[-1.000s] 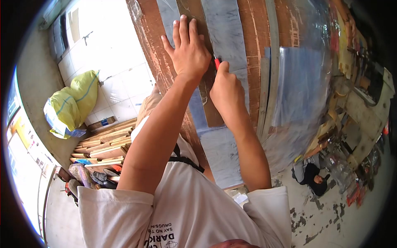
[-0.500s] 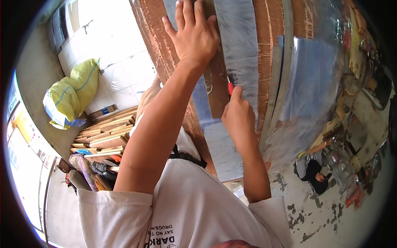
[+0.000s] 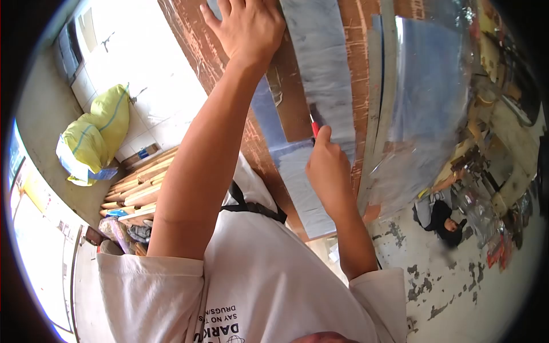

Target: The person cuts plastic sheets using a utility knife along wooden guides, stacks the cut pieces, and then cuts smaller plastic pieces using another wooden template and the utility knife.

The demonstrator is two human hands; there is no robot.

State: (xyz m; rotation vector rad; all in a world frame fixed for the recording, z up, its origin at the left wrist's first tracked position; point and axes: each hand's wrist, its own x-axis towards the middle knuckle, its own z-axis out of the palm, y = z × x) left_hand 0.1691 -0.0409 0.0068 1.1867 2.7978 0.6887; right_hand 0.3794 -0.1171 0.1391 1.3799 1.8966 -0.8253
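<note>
My left hand point(image 3: 251, 28) lies flat, fingers spread, pressing on a long brown strip point(image 3: 294, 108) near the top of the view. That strip rests on bluish-grey sheet material point(image 3: 323, 63), which covers part of a worn brown work table point(image 3: 360, 63). In my right hand point(image 3: 330, 171) is a red-handled utility knife point(image 3: 315, 128). Its blade points away from me and meets the sheet at the right edge of the brown strip. My right index finger lies along the handle.
Long metal straight strips point(image 3: 380, 97) and clear bluish plastic sheeting point(image 3: 426, 86) lie on the table's right side. Stacked wooden slats point(image 3: 140, 186) and a yellow sack point(image 3: 97, 134) are on the left. A person in dark clothing point(image 3: 443, 223) is low at the right, near cluttered materials.
My right hand has drawn the knife toward me along the strip's edge. The view has shifted, so the table and my left hand appear higher and further left.
</note>
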